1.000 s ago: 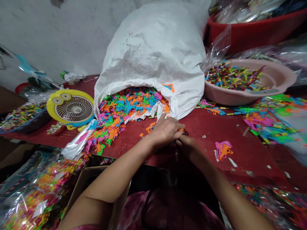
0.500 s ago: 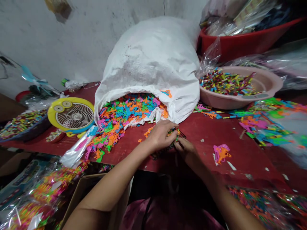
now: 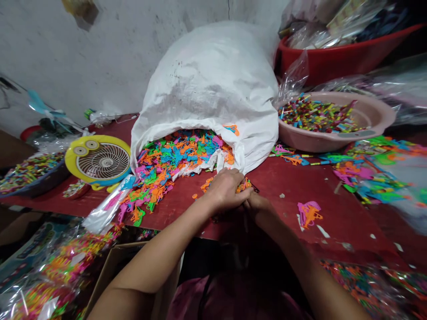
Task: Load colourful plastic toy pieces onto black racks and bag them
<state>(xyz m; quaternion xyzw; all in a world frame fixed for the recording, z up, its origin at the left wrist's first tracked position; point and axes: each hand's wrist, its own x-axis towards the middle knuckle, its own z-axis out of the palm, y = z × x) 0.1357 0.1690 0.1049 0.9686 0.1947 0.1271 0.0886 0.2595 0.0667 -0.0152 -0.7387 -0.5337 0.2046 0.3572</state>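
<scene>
At the table's near edge my left hand (image 3: pixel 228 189) bends over small orange pieces (image 3: pixel 245 184), its fingers closed and its thumb reaching toward the other hand. My right hand (image 3: pixel 258 204) is closed against that thumb; whatever lies between the two hands is too small and hidden to name. A dark item shows in part beneath them. Just behind, a white sack (image 3: pixel 213 84) lies with its mouth toward me, and bright plastic pieces (image 3: pixel 153 178) in orange, green, blue and pink spill out of it.
A yellow fan (image 3: pixel 106 162) and a dark basin (image 3: pixel 43 178) of small parts stand left. On the right are a pink basin (image 3: pixel 310 141), a red tub (image 3: pixel 320 62) and loose coloured pieces (image 3: pixel 376 178). A cardboard box (image 3: pixel 110 262) is below the red table (image 3: pixel 280 222).
My hands have come together, with the left thumb now meeting the right hand. The green piece seen between them before is now hidden.
</scene>
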